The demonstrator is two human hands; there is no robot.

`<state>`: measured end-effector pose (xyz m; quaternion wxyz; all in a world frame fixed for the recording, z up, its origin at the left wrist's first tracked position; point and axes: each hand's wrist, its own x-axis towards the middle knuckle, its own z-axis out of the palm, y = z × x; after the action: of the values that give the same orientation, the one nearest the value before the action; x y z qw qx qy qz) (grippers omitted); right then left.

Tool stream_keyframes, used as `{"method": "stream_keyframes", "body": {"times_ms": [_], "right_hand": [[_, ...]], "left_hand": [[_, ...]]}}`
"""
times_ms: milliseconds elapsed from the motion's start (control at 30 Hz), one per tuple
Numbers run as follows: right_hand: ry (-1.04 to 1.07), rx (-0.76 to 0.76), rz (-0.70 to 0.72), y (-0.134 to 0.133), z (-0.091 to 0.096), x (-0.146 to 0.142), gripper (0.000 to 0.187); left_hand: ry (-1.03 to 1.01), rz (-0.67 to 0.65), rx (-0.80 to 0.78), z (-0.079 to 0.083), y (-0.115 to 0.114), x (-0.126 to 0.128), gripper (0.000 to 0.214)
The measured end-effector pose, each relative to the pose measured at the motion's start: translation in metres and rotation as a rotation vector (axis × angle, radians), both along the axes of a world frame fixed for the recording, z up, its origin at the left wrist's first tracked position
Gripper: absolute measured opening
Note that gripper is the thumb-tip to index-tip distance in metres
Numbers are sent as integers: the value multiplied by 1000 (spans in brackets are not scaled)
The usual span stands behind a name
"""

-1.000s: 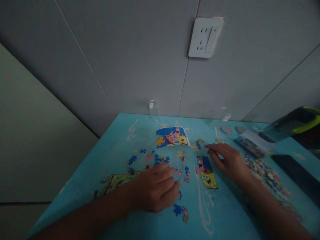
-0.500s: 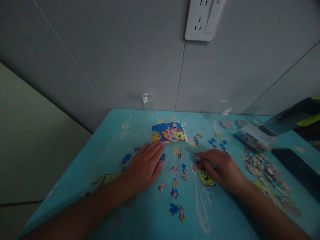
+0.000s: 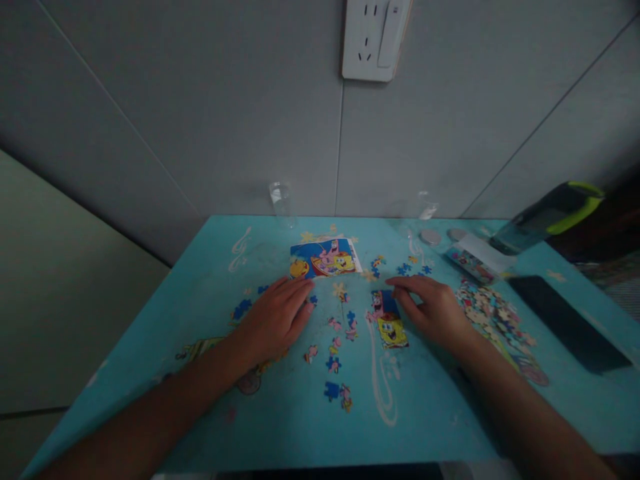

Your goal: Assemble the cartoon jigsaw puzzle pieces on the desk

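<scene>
- Fingers of the right hand (image 3: 435,310), slightly parted, bend at the top right of the small rectangular blue-and-yellow cardboard puzzle block (image 3: 391,329); any grip is hidden.
- Those of the left hand (image 3: 274,315) extend below the blue printed paper picture (image 3: 320,259); any hold, cannot tell.
- Light, level pressure should keep joints together on the turquoise patterned counter (image 3: 280,433).

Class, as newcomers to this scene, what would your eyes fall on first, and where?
The bright cartoon sheet stands out on the table, just beyond the left hand. Closer in, a colourful puzzle section lies beside the right hand. Above, a white socket panel breaks the grey wall.
</scene>
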<state>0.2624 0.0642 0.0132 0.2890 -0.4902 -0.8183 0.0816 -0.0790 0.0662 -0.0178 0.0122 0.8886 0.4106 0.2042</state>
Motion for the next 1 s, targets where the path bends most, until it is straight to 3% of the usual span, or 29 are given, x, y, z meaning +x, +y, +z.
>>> {"method": "stream_keyframes", "body": {"times_ms": [200, 400, 533, 733, 1000], "right_hand": [[8, 6, -75, 4, 2, 9, 28], [148, 124, -466, 19, 15, 57, 27], [213, 70, -594, 24, 16, 78, 29], [46, -43, -624, 20, 18, 78, 32], [-137, -310, -523, 18, 20, 75, 26]], "left_hand": [[-3, -2, -18, -3, 3, -2, 44], [-23, -19, -13, -7, 7, -9, 50], [-20, -14, -26, -11, 8, -12, 51], [23, 39, -52, -14, 6, -12, 56], [118, 29, -107, -17, 7, -14, 60]]}}
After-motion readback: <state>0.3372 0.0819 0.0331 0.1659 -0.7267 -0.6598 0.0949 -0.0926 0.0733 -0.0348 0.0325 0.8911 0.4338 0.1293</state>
